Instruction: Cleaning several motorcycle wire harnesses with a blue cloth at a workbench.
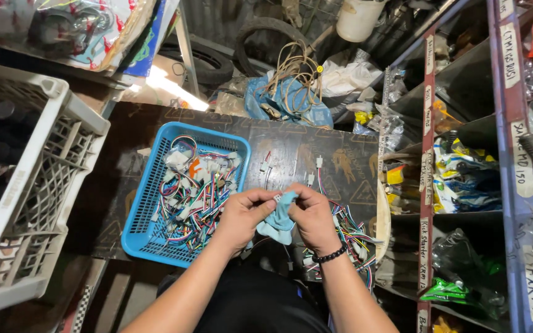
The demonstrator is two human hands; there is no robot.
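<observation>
My left hand (243, 217) and my right hand (313, 216) meet over the dark board, both pinching a light blue cloth (279, 221). A small white connector (277, 197) shows between the fingertips at the cloth's top edge. A black bead bracelet sits on my right wrist. Left of my hands, a blue plastic basket (145, 203) holds several wire harnesses with white plugs (195, 188). Under and right of my right hand lies a loose pile of coloured wire harnesses (351, 237). Two or three single connectors (265, 164) lie on the board beyond my hands.
A dark board (291, 145) serves as the work surface. A white plastic crate (29, 185) stands at the left. Metal shelves (427, 160) with packaged parts fill the right side. Tyres, a cable coil (294, 74) and a blue bag lie on the floor beyond the board.
</observation>
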